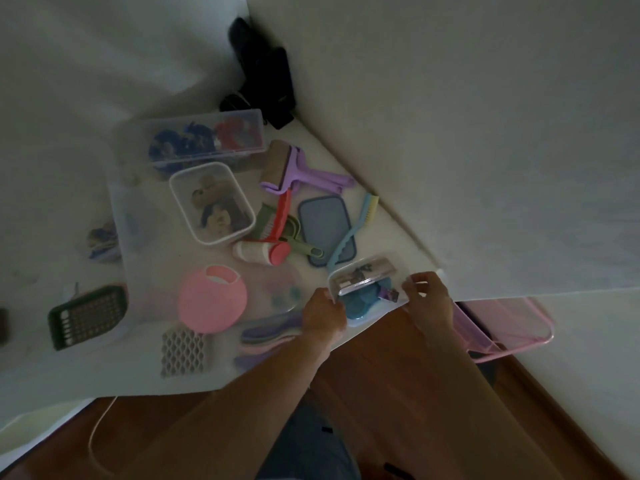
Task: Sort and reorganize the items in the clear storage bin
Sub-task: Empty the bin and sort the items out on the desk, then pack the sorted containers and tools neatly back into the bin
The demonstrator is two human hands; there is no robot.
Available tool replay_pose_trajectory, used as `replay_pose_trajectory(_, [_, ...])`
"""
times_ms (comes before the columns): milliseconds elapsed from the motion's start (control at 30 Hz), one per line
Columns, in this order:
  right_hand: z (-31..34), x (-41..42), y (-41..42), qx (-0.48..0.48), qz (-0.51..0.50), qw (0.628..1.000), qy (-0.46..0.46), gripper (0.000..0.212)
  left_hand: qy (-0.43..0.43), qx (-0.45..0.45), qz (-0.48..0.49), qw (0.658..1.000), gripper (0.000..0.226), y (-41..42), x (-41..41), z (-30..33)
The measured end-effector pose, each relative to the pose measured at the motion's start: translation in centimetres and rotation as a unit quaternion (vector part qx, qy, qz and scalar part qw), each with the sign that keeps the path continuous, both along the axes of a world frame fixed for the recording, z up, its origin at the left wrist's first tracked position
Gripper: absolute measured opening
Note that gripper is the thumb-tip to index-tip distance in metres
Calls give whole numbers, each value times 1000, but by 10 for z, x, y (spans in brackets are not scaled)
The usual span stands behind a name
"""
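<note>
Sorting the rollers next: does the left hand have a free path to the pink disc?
Probably yes. The left hand grips the small clear box, so it must let go first; nothing lies between it and the pink disc.

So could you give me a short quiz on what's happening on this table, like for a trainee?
1. True or false: both hands grip the small clear box.
2. The round pink container lies: A) left of the left hand, B) behind the right hand, C) on the floor.
3. Fill in: the purple roller lies beside the long clear box holding blue and ____ items.

Key: 1 true; 2 A; 3 red.
</note>
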State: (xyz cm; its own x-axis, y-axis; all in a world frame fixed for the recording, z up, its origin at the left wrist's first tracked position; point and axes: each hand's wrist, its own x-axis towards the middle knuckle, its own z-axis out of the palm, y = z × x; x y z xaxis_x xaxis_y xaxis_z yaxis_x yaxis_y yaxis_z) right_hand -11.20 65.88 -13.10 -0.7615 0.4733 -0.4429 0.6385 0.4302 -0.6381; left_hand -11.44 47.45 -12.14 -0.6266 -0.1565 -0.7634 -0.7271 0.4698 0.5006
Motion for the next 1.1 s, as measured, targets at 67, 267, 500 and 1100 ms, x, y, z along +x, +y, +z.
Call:
replay_pose_trajectory(67, [-2, 3, 4, 9, 9, 1000, 0, 15, 14, -31, -8, 999, 31, 3, 5, 2])
replay_pose_trajectory(267, [-7, 15, 12, 48, 37, 998, 12, 20, 57, 38, 25, 997, 40, 7, 33, 9])
replay_pose_trajectory(500, [8, 33, 12, -33, 49, 997, 48, 24, 35, 221, 192, 955, 41, -10, 60, 15])
replay_pose_trajectory(1100, [36, 55, -62, -177, 68, 982, -25, 17, 84, 177, 162, 967, 10, -147, 111, 36])
